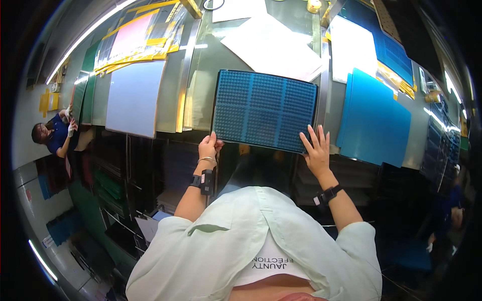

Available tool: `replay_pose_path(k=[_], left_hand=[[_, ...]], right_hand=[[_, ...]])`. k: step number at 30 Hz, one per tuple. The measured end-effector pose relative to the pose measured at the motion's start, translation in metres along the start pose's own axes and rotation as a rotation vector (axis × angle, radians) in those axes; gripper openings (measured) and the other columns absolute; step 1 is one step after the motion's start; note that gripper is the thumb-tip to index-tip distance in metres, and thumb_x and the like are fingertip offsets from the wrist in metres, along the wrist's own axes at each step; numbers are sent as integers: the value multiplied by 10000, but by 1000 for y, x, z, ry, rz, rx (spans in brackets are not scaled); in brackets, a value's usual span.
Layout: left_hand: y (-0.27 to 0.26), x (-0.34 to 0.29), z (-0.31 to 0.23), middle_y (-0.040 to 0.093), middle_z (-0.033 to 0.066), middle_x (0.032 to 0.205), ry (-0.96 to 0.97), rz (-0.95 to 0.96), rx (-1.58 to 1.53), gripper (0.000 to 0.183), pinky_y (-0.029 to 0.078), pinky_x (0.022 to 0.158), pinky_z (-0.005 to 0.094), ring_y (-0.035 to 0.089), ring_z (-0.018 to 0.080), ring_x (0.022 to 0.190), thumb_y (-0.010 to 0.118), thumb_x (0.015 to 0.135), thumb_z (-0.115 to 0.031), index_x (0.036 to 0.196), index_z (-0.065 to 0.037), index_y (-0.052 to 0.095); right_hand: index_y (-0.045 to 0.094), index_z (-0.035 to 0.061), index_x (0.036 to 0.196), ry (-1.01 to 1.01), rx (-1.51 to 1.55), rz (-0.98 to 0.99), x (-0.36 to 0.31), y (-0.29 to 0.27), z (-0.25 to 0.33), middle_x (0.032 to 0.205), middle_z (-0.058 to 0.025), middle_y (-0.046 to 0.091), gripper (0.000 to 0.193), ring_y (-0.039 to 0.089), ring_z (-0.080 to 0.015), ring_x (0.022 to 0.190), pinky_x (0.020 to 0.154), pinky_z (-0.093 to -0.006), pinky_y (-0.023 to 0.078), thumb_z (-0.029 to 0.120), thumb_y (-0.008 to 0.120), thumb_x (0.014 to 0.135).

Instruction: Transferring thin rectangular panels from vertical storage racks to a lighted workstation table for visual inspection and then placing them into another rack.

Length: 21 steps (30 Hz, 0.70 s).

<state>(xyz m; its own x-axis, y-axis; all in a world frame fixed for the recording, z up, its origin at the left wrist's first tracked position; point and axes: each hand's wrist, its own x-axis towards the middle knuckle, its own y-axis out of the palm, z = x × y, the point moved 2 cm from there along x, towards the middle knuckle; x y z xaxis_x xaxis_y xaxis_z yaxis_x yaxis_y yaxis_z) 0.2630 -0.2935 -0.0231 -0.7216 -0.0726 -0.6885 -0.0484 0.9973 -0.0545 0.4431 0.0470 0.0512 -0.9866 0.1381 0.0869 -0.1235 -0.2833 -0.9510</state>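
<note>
1. Nearest, the left hand [208, 149] has its fingers curled in, apparently pinching the panel's near left corner.
2. The right hand [317, 154] is open, fingers spread, touching the near right corner without closing round it.
3. The blue panel [264, 111] lies between both hands, at the near edge of the table [202, 95]. It looks thin, flat and probably stiff, fairly light for its width; the grid of small features across its face may be delicate.
4. The near corners and the plain dark side borders seem the best holds, supported from both sides to limit bending; smooth edges could slip.
5. Just beyond lie white sheets [276, 47], whose loose corners could catch the panel's far edge if it slid that way.
</note>
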Motion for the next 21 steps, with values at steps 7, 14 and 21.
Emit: replay_pose_path(k=[7,14,21], left_hand=[[-11,-53,-126,531,20,616,271,-31,-58,272,398,458,257,495,118,493,589,945,-270,750,-80,574],[58,-90,-198,501,161,1369,1441,105,813,633,331,1062,460,422,354,1299,693,825,-428,1315,-59,537],[119,-20,-71,131,141,1583,997,85,1524,909,167,1078,668,90,449,1434,682,753,-588,1499,-257,282]], right_hand=[[717,133,989,-216,122,-350,59,-91,17,1098,-61,681,288,549,-269,1208,1081,-466,364,-28,590,787],[651,-27,946,269,1107,-330,165,-101,-17,630,-36,557,291,492,-80,603,543,-289,410,263,626,928],[587,116,1132,562,-18,-655,58,-36,-120,1077,-111,606,480,547,-317,1027,864,-457,418,323,777,742]])
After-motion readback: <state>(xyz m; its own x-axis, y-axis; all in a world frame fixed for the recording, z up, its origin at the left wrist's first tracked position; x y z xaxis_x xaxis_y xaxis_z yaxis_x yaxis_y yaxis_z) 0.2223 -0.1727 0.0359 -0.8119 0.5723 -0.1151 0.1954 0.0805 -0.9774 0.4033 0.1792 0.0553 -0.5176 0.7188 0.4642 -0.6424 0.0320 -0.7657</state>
